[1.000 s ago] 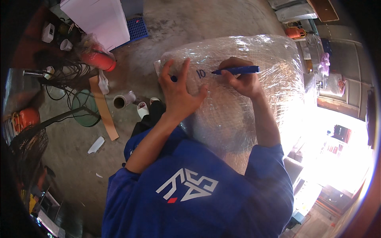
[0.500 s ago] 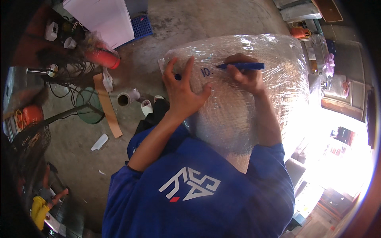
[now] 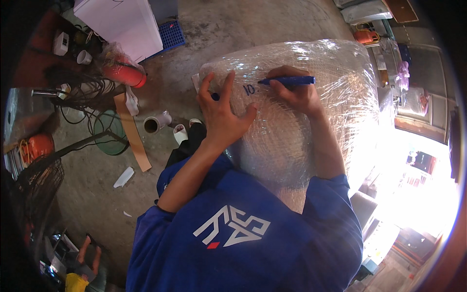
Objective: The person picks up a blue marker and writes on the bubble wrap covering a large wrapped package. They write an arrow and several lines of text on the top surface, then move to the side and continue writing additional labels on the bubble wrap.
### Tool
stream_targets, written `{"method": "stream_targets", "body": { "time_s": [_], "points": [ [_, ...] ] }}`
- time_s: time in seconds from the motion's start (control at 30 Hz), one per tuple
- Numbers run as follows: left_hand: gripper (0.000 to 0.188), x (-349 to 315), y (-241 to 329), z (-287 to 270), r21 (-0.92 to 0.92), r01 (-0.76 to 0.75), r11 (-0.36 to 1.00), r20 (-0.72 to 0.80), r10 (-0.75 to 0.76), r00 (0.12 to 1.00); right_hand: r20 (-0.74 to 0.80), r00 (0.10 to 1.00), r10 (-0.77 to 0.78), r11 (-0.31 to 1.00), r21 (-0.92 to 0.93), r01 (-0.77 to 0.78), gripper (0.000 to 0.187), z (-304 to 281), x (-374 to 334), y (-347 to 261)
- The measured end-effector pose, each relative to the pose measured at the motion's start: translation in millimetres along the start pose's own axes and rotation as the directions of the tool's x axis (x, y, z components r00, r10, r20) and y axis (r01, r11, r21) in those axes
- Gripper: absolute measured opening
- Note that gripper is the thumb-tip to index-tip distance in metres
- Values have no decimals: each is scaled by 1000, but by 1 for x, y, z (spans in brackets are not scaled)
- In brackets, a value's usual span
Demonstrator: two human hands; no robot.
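Note:
A large bundle point(image 3: 287, 141) wrapped in shiny clear plastic film stands in front of me. My right hand point(image 3: 294, 95) is closed round a blue marker point(image 3: 297, 80), its tip at the film beside short dark handwritten marks point(image 3: 249, 89). My left hand point(image 3: 224, 114) rests on the bundle's left part, index finger and thumb spread. Low between its fingers sits a small dark blue marker cap point(image 3: 215, 96), apparently gripped there; the fingers behind it are partly hidden.
On the floor to the left lie a cardboard strip point(image 3: 132, 131), a cardboard tube point(image 3: 152, 125) and a white scrap point(image 3: 124, 177). A red cylinder point(image 3: 125, 73) and cables are farther left. White boards point(image 3: 121, 24) stand beside a blue crate point(image 3: 171, 36). Another person point(image 3: 80, 272) is at the lower left.
My right hand has shifted slightly left with the marker, whose tip is nearer the written marks. My left hand stays on the film. The other person at the lower left has moved.

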State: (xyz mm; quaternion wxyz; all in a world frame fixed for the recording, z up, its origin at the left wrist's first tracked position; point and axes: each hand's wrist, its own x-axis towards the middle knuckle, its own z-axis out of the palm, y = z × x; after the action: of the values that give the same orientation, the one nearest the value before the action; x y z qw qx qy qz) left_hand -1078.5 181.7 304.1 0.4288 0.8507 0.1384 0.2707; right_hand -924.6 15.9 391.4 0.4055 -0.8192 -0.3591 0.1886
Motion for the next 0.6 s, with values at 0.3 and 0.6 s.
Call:
{"method": "stream_targets", "body": {
  "time_s": [0.3,0.6],
  "points": [
    [91,0,1,-2,-11,16,1000,39,-16,999,-32,999,-20,1000,20,20,18,2,0,-2],
    [90,-6,3,-10,2,30,1000,45,-30,999,-54,998,41,990,138,-34,20,2,-9,0]
  ]
}}
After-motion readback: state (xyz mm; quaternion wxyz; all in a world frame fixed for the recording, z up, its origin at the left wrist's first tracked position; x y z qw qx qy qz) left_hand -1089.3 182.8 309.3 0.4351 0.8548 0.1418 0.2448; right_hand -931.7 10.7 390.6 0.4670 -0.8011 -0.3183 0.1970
